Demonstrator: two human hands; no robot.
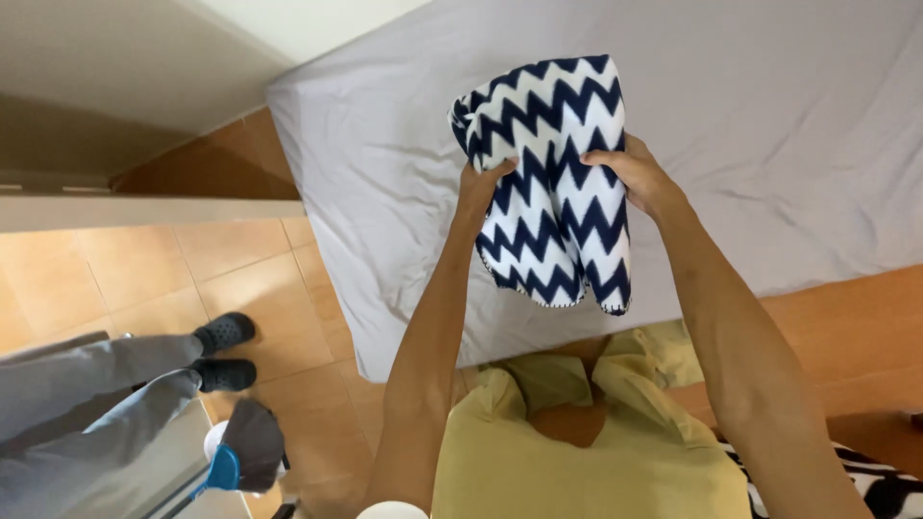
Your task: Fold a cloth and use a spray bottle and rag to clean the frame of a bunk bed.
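Grey sheeting is covering the bed (769, 125), which is filling the upper right of the view; its near corner is pointing toward the wall and its long side edge is running down the middle of the frame toward the person's chest. Orange floor tiles (231, 279) are lying open beside that edge, giving free room on the left, though another person's grey trouser legs (87, 384) and dark shoes (223, 351) are standing there, well apart from the bed. More tile is showing along the foot edge on the right.

Above the bed's near part, the folded fleece blanket (553, 173) with a navy and white zigzag pattern is being held up in the air, its stitched lower hem hanging free just past the mattress edge and its rolled top fold curling over the sheet. The left hand (478, 187) is gripping the blanket's left side, fingers tucked into the cloth. The right hand (639, 178) is clasping the right side, fingers pressing across the front of the fabric.
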